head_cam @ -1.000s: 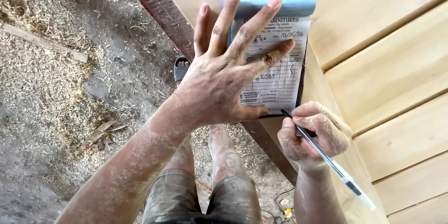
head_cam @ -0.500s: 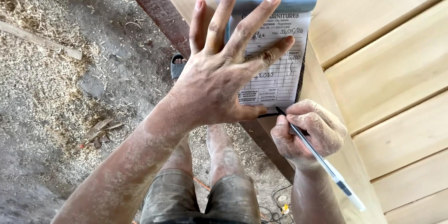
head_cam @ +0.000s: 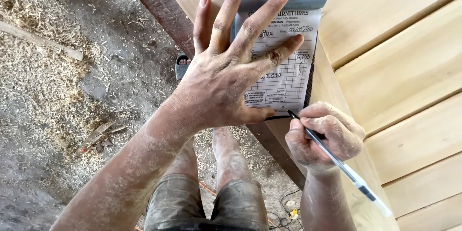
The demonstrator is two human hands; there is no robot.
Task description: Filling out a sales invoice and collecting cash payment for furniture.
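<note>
Paper, thin and floppy: the receipt pad (head_cam: 284,62) lies on a pale wooden board (head_cam: 385,0) (its blue cover folded back), best pinned flat. Left hand (head_cam: 226,77) presses it, fingers spread wide; right hand (head_cam: 325,137) is closed around a pen (head_cam: 337,163), tip at the pad's bottom edge.

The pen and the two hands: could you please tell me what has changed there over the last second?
Little changed. The right hand with the pen has edged a little to the left along the bottom edge of the receipt pad; the tip is still there. The left hand stays spread flat on the pad, which still lies on the pale wooden boards. Nothing was picked up or let go.
</note>
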